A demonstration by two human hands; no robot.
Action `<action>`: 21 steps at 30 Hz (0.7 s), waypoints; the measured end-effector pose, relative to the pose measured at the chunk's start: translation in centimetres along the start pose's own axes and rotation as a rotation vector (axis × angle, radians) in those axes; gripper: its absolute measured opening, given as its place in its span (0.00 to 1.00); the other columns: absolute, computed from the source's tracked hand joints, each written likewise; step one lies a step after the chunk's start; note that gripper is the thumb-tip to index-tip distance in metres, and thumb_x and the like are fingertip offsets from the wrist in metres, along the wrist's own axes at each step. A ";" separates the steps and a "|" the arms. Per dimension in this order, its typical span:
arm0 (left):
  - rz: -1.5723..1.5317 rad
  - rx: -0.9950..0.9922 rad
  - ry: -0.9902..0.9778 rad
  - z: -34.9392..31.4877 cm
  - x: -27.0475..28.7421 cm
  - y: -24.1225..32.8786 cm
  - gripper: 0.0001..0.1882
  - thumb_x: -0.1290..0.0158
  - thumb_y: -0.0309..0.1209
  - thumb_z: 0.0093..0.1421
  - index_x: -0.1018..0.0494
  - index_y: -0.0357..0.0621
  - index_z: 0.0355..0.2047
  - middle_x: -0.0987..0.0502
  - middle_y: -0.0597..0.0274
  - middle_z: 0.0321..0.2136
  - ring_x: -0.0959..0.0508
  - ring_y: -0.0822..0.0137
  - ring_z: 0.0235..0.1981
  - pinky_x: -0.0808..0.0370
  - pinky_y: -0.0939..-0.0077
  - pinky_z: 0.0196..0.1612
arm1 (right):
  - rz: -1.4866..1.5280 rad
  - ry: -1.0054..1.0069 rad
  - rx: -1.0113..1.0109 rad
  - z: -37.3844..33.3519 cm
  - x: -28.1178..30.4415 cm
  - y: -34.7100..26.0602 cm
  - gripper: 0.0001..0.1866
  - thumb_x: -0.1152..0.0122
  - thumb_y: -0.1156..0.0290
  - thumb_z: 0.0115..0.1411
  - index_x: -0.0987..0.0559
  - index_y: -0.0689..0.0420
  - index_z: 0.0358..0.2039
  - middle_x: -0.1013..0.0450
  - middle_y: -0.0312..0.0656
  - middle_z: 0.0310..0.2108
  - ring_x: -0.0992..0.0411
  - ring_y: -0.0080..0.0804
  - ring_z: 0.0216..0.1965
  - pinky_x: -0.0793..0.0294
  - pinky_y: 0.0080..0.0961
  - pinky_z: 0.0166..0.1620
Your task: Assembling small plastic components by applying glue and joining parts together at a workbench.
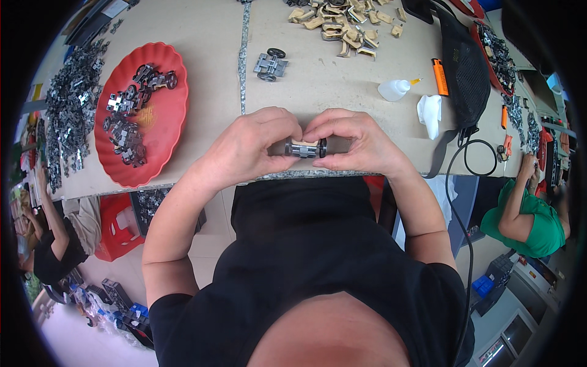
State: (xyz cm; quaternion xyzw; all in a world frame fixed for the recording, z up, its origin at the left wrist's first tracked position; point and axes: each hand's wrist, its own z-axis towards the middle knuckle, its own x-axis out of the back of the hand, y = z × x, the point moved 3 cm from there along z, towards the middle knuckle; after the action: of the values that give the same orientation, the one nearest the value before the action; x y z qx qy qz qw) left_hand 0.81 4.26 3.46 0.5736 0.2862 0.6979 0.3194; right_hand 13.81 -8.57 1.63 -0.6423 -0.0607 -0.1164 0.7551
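Between my two hands, just above the table's front edge, is a small toy car chassis [305,148] with dark wheels at its ends and a tan piece on its upper side. My left hand [260,140] pinches its left end between thumb and fingers. At the right end, the thumb and fingers of my right hand [354,139] close on it in the same way. The fingers partly cover both ends. Beyond my hands a similar grey wheeled chassis [270,65] lies on the table.
A red scalloped tray [177,116] with several wheeled parts stands at left, beside a heap of grey parts [73,104]. Tan pieces [342,24] are piled at the back. A white dropper bottle [394,90], orange cutter [439,77] and black bag [465,73] lie at right. People sit at both sides.
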 end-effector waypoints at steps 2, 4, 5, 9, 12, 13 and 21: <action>-0.024 0.004 0.004 -0.1 -0.1 -0.1 0.14 0.40 0.19 0.38 0.29 0.38 0.28 0.27 0.60 0.28 0.25 0.63 0.31 0.27 0.74 0.33 | 0.004 -0.019 -0.037 0.1 0.2 -0.2 0.16 0.31 0.72 0.43 0.22 0.59 0.34 0.27 0.38 0.33 0.30 0.26 0.33 0.29 0.21 0.38; -0.054 0.022 0.000 -0.1 -0.2 -0.2 0.14 0.40 0.19 0.38 0.29 0.38 0.28 0.28 0.60 0.27 0.26 0.63 0.30 0.27 0.74 0.32 | -0.008 -0.050 -0.042 0.1 0.3 0.0 0.16 0.31 0.71 0.43 0.23 0.59 0.33 0.28 0.37 0.32 0.31 0.25 0.32 0.30 0.21 0.37; -0.071 0.038 -0.006 -0.1 -0.3 -0.2 0.14 0.40 0.19 0.38 0.29 0.38 0.27 0.28 0.60 0.27 0.26 0.64 0.30 0.27 0.74 0.32 | -0.015 -0.066 -0.044 0.1 0.3 0.1 0.15 0.31 0.71 0.43 0.23 0.59 0.33 0.28 0.36 0.31 0.32 0.25 0.31 0.30 0.21 0.36; -0.108 0.032 0.000 0.0 -0.4 -0.4 0.13 0.40 0.19 0.38 0.28 0.38 0.27 0.28 0.60 0.27 0.26 0.66 0.29 0.27 0.76 0.30 | -0.032 -0.079 -0.035 0.3 0.3 0.0 0.14 0.31 0.72 0.43 0.24 0.60 0.32 0.29 0.37 0.31 0.31 0.27 0.33 0.30 0.21 0.37; -0.177 -0.012 0.084 0.2 -0.6 -0.7 0.11 0.41 0.20 0.39 0.29 0.38 0.26 0.29 0.60 0.23 0.28 0.63 0.27 0.30 0.74 0.28 | -0.033 -0.052 -0.036 0.4 0.2 0.0 0.14 0.32 0.74 0.42 0.25 0.60 0.31 0.28 0.38 0.32 0.31 0.30 0.36 0.31 0.24 0.39; -0.184 -0.010 0.086 0.2 -0.7 -0.8 0.11 0.41 0.20 0.39 0.29 0.38 0.25 0.29 0.60 0.23 0.28 0.63 0.27 0.30 0.74 0.28 | -0.043 -0.033 -0.018 0.4 0.1 0.3 0.14 0.32 0.74 0.43 0.25 0.60 0.31 0.29 0.38 0.32 0.31 0.30 0.36 0.32 0.24 0.40; -0.092 0.019 0.095 -0.1 -1.7 -2.0 0.14 0.40 0.19 0.39 0.28 0.38 0.29 0.28 0.59 0.29 0.26 0.65 0.32 0.27 0.76 0.32 | -0.122 -0.029 -0.083 0.4 0.0 1.2 0.13 0.37 0.77 0.41 0.27 0.59 0.30 0.30 0.39 0.32 0.31 0.33 0.37 0.32 0.25 0.41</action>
State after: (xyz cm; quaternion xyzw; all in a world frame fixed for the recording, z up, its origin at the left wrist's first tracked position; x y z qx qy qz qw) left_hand 1.17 4.23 0.83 0.5291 0.3334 0.7062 0.3319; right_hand 14.11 -7.99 0.52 -0.6696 -0.1060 -0.1552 0.7185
